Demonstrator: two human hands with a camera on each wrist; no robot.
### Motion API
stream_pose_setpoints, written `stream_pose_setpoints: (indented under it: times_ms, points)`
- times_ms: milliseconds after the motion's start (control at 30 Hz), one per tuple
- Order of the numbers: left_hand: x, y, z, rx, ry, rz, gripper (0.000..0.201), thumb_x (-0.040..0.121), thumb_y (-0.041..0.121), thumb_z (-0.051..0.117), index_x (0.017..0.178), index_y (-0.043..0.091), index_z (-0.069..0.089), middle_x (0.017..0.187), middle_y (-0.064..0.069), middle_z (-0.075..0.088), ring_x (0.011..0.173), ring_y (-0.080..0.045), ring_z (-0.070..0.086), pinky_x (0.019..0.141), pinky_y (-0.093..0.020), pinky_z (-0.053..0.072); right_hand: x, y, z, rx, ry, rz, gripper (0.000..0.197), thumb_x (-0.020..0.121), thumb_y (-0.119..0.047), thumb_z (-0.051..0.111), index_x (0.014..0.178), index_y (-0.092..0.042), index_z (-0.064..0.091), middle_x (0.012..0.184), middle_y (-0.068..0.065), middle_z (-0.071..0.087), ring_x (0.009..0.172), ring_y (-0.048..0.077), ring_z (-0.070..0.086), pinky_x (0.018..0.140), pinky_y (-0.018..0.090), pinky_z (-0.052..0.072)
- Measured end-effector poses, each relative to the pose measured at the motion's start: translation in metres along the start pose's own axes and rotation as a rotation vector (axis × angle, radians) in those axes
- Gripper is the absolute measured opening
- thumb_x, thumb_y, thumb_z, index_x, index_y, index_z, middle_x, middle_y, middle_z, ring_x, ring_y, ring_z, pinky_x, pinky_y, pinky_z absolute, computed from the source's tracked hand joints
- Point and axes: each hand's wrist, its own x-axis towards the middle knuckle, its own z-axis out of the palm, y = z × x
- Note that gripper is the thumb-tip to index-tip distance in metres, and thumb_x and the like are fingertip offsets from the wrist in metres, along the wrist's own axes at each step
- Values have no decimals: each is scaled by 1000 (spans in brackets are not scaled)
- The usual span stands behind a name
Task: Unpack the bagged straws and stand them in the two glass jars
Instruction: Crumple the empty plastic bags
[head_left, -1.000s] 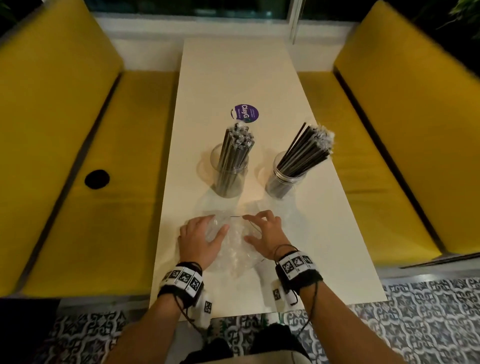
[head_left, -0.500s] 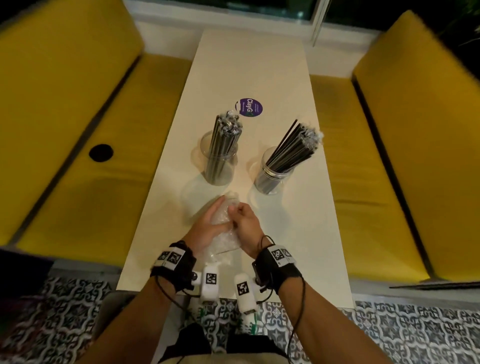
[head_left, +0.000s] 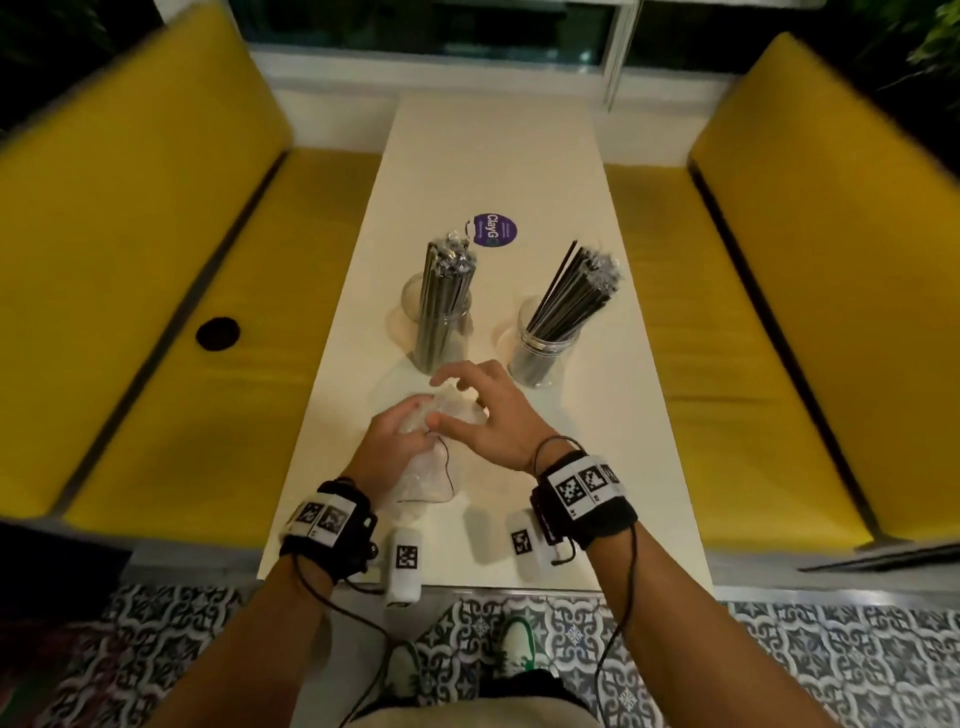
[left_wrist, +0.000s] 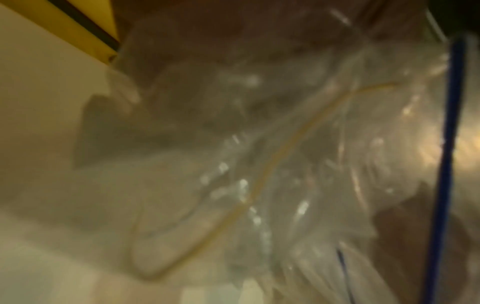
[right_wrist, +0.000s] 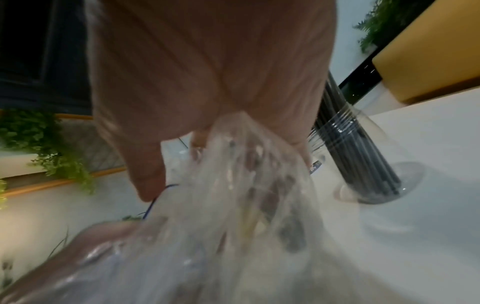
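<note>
Two clear glass jars stand mid-table, both full of dark straws. The left jar holds its straws upright; in the right jar the straws lean right. Just in front of them lies a crumpled clear plastic bag with a thin dark line along its edge. My left hand grips the bag's near part in a fist. My right hand arches over the far part, fingers curled on the bunched plastic. No straws show inside the bag.
The white table is long and narrow, with yellow benches on both sides. A round purple sticker lies behind the left jar. A black round spot sits on the left bench. The table's near edge is just under my wrists.
The bag lay spread flat under both hands a second ago. It has since been gathered into a crumpled bunch between them, and my right hand has shifted over its far end.
</note>
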Motion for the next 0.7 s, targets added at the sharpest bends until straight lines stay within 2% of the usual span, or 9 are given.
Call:
stream_pose_setpoints:
  times_ms: [67, 133, 200, 267, 367, 433, 500, 600, 700]
  points:
    - [0, 4, -5, -36, -29, 3, 35, 99, -1, 62, 122, 23, 73, 115, 5, 81, 109, -8, 73, 91, -25, 55, -3, -13, 8, 123, -41, -34, 27, 93, -26, 73, 119, -30, 64, 119, 6, 54, 108, 17, 53, 96, 20, 42]
    - [0, 8, -11, -98, 30, -13, 34, 99, -4, 60, 123, 18, 71, 112, -4, 80, 106, -19, 74, 87, -30, 57, -7, -22, 25, 157, 111, -32, 26, 89, -11, 70, 113, -23, 68, 117, 7, 54, 106, 17, 54, 92, 10, 38]
    - [1, 9, -17, -231, 119, -108, 36, 98, -3, 60, 125, 21, 65, 110, -12, 74, 98, -27, 72, 78, -35, 57, -12, -29, 44, 162, 310, -24, 28, 87, -7, 68, 111, -21, 72, 117, 4, 55, 108, 12, 56, 93, 3, 36]
    - [4, 9, -25, -396, 188, -223, 32, 96, 1, 61, 117, 24, 65, 109, -17, 70, 92, -30, 68, 73, -36, 55, -18, -35, 63, 177, 396, -29, 29, 88, -14, 63, 114, -22, 74, 117, 0, 56, 109, 8, 58, 97, 10, 40]
    - [1, 11, -30, -605, 207, -306, 12, 100, 14, 57, 105, 16, 67, 103, -15, 68, 85, -25, 67, 69, -32, 55, -26, -46, 81, 270, 312, 23, 43, 91, -51, 51, 124, -31, 70, 128, -8, 53, 123, 9, 53, 108, 26, 41]
    - [-1, 12, -31, -703, 149, -354, 24, 109, 20, 41, 99, 16, 62, 91, -6, 68, 73, -15, 68, 57, -23, 58, -29, -52, 87, 226, 233, 7, 54, 89, -61, 53, 134, -33, 64, 138, -7, 47, 131, 16, 45, 111, 21, 35]
    - [-4, 19, -34, -744, 40, -381, 34, 110, 17, 34, 96, 12, 64, 80, -7, 71, 61, -15, 73, 51, -21, 59, -30, -53, 88, 148, 274, -37, 50, 89, -49, 62, 135, -29, 63, 139, -1, 45, 129, 21, 44, 108, 14, 32]
    - [-11, 30, -37, -792, -159, -324, 36, 106, 17, 38, 104, 3, 71, 94, -15, 75, 77, -24, 77, 65, -29, 62, -25, -50, 81, 184, 449, -36, 30, 93, -24, 60, 121, -16, 68, 126, 6, 53, 115, 17, 56, 101, 16, 43]
    - [-20, 34, -36, -804, -246, -203, 30, 107, 24, 48, 122, 8, 69, 114, -14, 75, 99, -24, 72, 85, -35, 56, -15, -45, 77, 279, 564, 121, 17, 96, -9, 57, 111, -12, 64, 117, 11, 63, 102, 19, 62, 95, 35, 52]
